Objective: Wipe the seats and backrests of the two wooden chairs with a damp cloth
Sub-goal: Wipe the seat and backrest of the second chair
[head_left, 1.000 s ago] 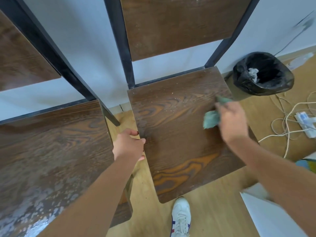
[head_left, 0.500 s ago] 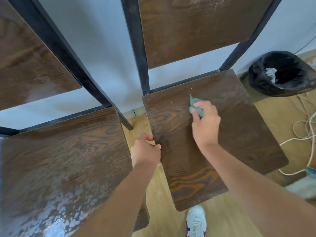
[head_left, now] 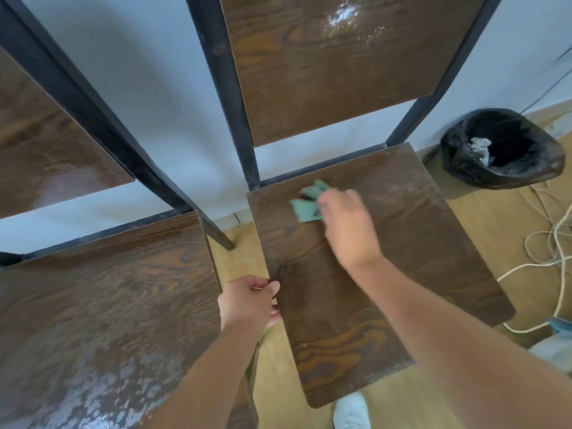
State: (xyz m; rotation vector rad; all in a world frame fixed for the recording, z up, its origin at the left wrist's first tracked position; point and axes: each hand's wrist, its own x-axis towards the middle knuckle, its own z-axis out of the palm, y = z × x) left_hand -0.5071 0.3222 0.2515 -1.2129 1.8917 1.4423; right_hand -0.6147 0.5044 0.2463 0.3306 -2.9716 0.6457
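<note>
The right hand (head_left: 346, 224) is closed in a grip on a crumpled green cloth (head_left: 308, 202) and presses it onto the far left part of the right chair's seat (head_left: 402, 243), close to the back rail. The cloth sticks out to the left of the fingers; the hand is blurred. The left hand (head_left: 250, 301) is curled around the left edge of the same seat, near its middle, thumb on top and fingers tucked under the edge. This chair's backrest (head_left: 325, 72) shows a pale shiny patch near its top. The left chair's seat (head_left: 102, 305) stands just beside, with a narrow strip of wooden floor (head_left: 241, 258) between the two; its near part carries pale, patchy marks. Its backrest (head_left: 46, 144) sits at the far left. A bin lined with a black bag (head_left: 501, 150) stands on the floor to the far right, with white cord (head_left: 544, 264) lying loose near it. A white shoe (head_left: 351, 411) shows below the seat's near edge.
</note>
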